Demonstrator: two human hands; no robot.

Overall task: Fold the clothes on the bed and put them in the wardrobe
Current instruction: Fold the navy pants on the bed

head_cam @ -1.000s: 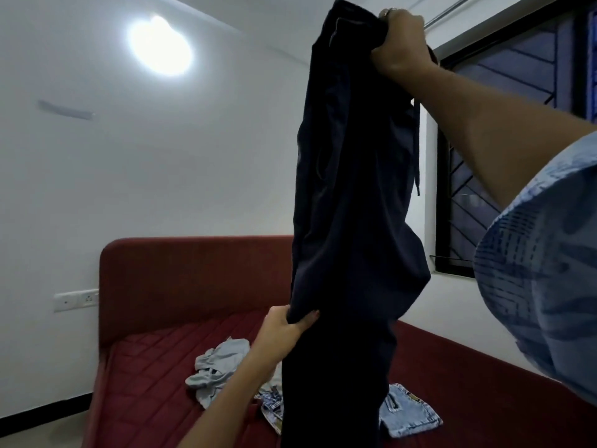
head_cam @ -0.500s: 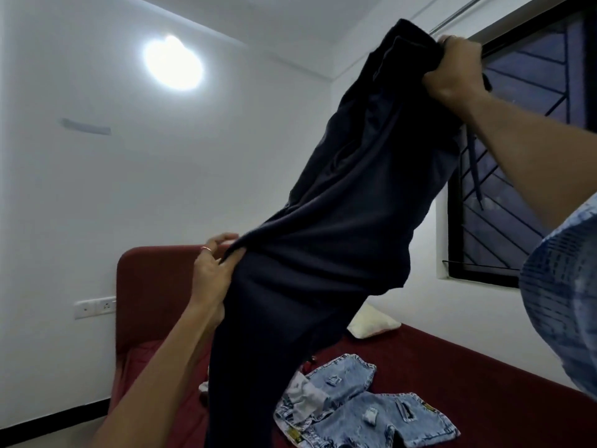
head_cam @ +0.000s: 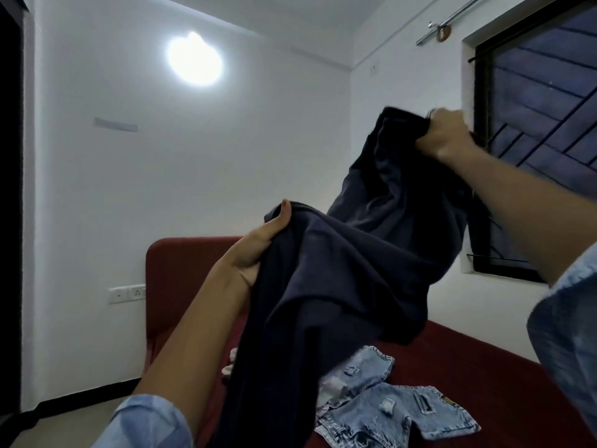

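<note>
Red bed (head_cam: pixel 484 376) w/ clothes, white-walled rm.

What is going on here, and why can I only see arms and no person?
The camera sits on the person's head, so you see what they see: their own two arms reaching out. There is no machine here. The right hand grips the top of the dark blue trousers up high, and the left hand holds the cloth lower down. They are held up in the air above a red bed. On the bed lie pale ripped denim shorts, waiting their turn. Behind are a white wall with a lamp and a dark window.
</note>
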